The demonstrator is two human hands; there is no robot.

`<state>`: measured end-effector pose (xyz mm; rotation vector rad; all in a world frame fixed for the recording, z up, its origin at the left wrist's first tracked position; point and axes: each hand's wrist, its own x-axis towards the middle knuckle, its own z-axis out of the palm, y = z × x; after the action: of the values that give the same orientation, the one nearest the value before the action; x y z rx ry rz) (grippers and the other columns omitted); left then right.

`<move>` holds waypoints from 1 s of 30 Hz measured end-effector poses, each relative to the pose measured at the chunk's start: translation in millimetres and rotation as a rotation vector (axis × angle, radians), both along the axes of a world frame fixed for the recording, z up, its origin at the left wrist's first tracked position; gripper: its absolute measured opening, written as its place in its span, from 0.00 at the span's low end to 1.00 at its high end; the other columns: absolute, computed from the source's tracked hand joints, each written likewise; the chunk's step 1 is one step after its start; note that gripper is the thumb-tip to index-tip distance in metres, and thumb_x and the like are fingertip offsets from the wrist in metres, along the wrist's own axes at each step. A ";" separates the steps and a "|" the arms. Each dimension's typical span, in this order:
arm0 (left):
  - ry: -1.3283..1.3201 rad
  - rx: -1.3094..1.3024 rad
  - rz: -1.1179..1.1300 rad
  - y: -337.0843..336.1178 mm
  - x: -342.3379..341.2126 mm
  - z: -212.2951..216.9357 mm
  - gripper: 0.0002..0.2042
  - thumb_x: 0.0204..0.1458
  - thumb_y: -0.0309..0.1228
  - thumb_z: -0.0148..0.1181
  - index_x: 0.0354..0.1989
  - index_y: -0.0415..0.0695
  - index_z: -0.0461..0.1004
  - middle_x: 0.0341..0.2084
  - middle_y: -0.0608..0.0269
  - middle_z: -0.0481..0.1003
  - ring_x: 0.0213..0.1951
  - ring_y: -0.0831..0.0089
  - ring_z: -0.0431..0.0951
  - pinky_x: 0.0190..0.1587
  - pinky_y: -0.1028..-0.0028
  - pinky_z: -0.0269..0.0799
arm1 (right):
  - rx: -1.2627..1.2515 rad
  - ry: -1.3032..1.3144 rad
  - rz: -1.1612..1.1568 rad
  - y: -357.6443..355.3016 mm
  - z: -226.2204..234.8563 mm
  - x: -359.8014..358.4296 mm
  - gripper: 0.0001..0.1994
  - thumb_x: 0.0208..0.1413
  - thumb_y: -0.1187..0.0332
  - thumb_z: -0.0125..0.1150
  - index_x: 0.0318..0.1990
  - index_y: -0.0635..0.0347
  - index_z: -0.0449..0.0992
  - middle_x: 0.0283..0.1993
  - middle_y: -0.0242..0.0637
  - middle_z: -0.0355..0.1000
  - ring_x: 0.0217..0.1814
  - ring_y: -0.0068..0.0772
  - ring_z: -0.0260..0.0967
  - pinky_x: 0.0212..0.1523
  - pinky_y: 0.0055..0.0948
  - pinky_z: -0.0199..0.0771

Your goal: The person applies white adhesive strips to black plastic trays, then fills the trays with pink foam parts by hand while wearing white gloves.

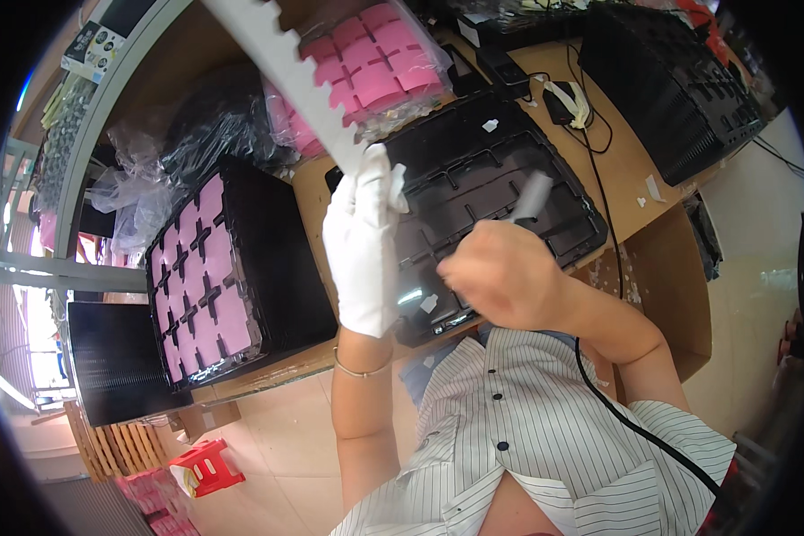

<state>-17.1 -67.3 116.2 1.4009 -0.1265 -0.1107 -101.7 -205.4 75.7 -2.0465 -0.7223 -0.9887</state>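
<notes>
My left hand [364, 241], in a white glove, is closed on the lower end of a long white strip [281, 71] with a notched edge. The strip slants up and left past the top of the view. My bare right hand [502, 272] is curled into a fist, slightly blurred. A short grey-white tool [532, 196] with a dark base sticks out above it; its kind is too smeared to make out. Both hands are over a black plastic tray [482, 165] with raised dividers. Small white scraps [429, 304] lie on the tray.
At left stands a stack of black trays [286, 259] with pink pads [201, 277] on its face. More pink pads [375, 58] in clear plastic lie behind. Another black tray stack [665, 89] is at far right, near cables [603, 134]. An open cardboard box [674, 277] sits below.
</notes>
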 end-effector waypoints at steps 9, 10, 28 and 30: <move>-0.061 0.004 -0.012 19.9 -6.0 -4.5 0.11 0.63 0.37 0.56 0.39 0.41 0.75 0.23 0.73 0.69 0.24 0.88 0.61 0.28 0.85 0.54 | 0.093 0.874 -0.663 -141.9 6.8 -39.3 0.09 0.59 0.74 0.47 0.46 0.63 0.64 0.36 0.45 0.68 0.39 0.42 0.70 0.42 0.34 0.70; -0.116 0.023 -0.035 20.4 -8.6 -5.9 0.11 0.64 0.38 0.55 0.37 0.41 0.74 0.21 0.74 0.68 0.23 0.88 0.60 0.27 0.84 0.53 | 0.088 0.875 -0.677 -144.2 -1.9 -40.8 0.09 0.59 0.74 0.47 0.46 0.63 0.64 0.36 0.45 0.68 0.39 0.42 0.70 0.42 0.34 0.70; -0.060 0.232 0.016 37.6 -34.1 -50.5 0.14 0.66 0.35 0.52 0.28 0.44 0.73 0.19 0.71 0.69 0.21 0.87 0.61 0.26 0.84 0.54 | -0.757 0.691 -0.268 -151.7 -76.3 -50.3 0.17 0.50 0.75 0.58 0.50 0.61 0.77 0.44 0.38 0.69 0.45 0.37 0.69 0.44 0.33 0.74; -0.024 0.303 0.057 42.5 -37.1 -58.6 0.14 0.65 0.37 0.53 0.28 0.45 0.73 0.19 0.72 0.69 0.21 0.87 0.62 0.27 0.84 0.55 | -0.694 0.749 -0.277 -153.4 -82.2 -43.1 0.14 0.53 0.74 0.59 0.48 0.61 0.78 0.42 0.36 0.71 0.41 0.33 0.71 0.41 0.30 0.74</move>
<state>-54.2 -24.8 57.6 1.7072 -0.0920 -0.0678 -144.8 -358.7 -6.5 -2.9055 -0.3927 -0.0098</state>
